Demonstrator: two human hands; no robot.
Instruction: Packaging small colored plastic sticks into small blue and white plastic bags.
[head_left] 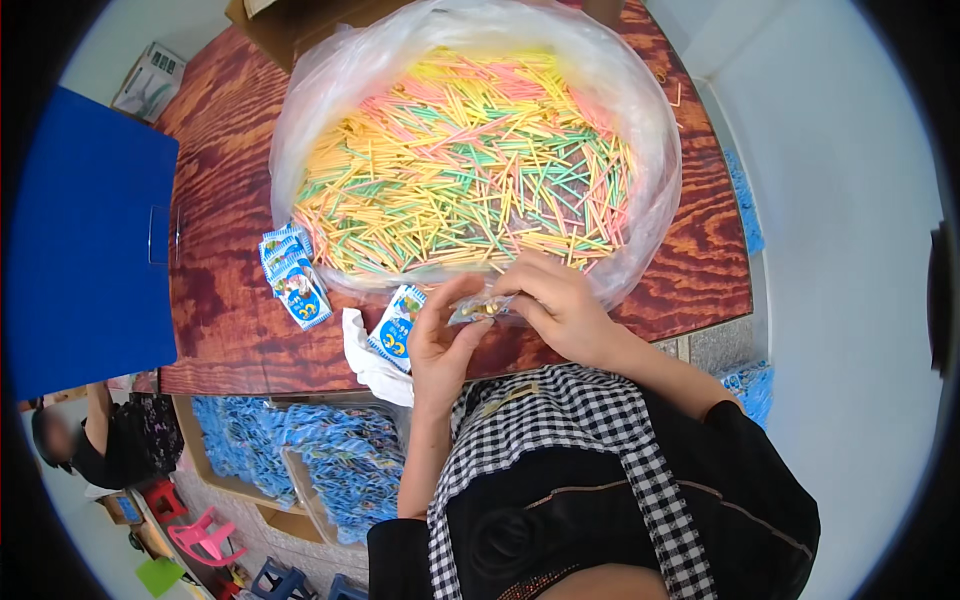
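Left hand [437,345] and right hand [560,305] both pinch one small clear packet [478,311] between fingertips, held above the near edge of the wooden table [220,300], just before a large plastic bag [640,130] of coloured sticks [460,165]. Blue-and-white sachets [293,275] lie left of the hands

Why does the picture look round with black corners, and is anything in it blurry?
Head view: a fisheye lens bends the wooden table edges and leaves a dark rim; daylight is even, with soft glare on the plastic bag; both hands look sharp, the lower-left corner soft.
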